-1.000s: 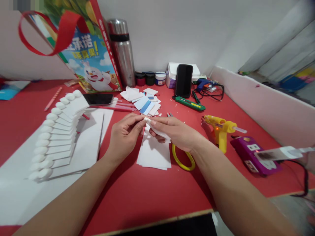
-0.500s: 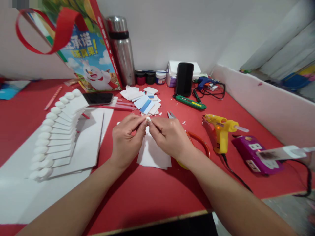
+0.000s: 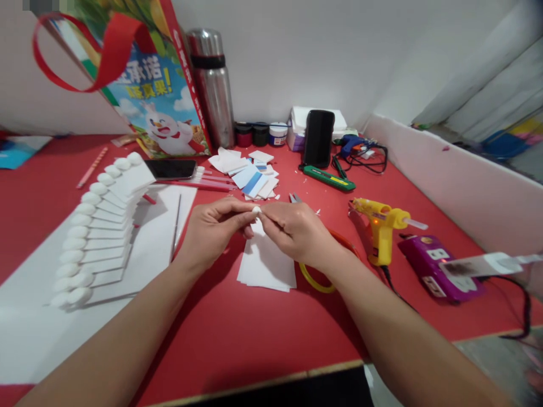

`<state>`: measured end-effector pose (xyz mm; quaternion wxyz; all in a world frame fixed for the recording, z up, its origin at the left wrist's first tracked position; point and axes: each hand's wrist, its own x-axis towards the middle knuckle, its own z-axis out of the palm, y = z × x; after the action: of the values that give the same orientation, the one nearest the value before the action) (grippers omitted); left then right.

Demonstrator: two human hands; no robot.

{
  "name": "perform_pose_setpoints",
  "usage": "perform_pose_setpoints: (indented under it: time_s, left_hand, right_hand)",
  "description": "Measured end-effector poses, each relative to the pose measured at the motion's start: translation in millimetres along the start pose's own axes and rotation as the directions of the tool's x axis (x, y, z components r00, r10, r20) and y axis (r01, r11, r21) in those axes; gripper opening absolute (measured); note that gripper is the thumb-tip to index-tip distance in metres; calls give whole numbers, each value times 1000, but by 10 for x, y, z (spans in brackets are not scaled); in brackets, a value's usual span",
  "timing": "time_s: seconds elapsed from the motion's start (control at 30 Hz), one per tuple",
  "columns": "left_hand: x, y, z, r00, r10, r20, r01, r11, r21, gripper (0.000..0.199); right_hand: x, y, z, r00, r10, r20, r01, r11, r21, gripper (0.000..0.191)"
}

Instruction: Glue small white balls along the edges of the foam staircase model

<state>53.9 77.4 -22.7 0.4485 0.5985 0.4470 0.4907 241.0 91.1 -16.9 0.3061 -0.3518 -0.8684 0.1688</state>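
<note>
My left hand (image 3: pixel 210 232) and my right hand (image 3: pixel 292 230) meet above the middle of the table. Between their fingertips is a small white lump (image 3: pixel 257 210) that looks like soft clay, pinched from both sides. Beneath it lies a stack of white cards (image 3: pixel 267 265), partly covered by my hands. Scissors with red and yellow handles (image 3: pixel 319 281) lie under my right forearm, which hides part of them. To the left, a curved stepped row of white cards (image 3: pixel 106 257), capped with round white pads (image 3: pixel 76 243), stands on a white board.
A yellow glue gun (image 3: pixel 384 226) and a purple box (image 3: pixel 443 268) with a cord sit at right. Behind are card scraps (image 3: pixel 250 175), a green cutter (image 3: pixel 328 178), an upright phone (image 3: pixel 319 138), paint jars (image 3: pixel 260 134), a steel flask (image 3: pixel 214 90) and a gift bag (image 3: pixel 165 107).
The fingers of my left hand have shifted around the white lump, and more of it shows. My left wrist has moved slightly left. The camera view has shifted a little.
</note>
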Motion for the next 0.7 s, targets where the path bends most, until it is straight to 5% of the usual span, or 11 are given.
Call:
perform_pose_setpoints:
  time_s: [0.13, 0.4, 0.53, 0.7]
  left_hand:
    - [4, 13, -17, 999, -9, 48, 8, 1000, 9, 11]
    - [-47, -119, 74, 989, 132, -71, -119, 980, 160, 14]
    - [-78, -95, 112, 985, 139, -106, -120, 979, 165, 15]
    - [-110, -44, 126, 941, 321, -111, -266, 900, 346, 15]
  right_hand:
    - [-4, 12, -6, 999, 2, 41, -1, 1000, -22, 28]
    - [22, -58, 61, 981, 191, -39, -193, 981, -31, 37]
    - [21, -88, 41, 990, 140, -20, -141, 986, -88, 32]
    - [17, -103, 42, 994, 107, 1, -106, 988, -109, 31]
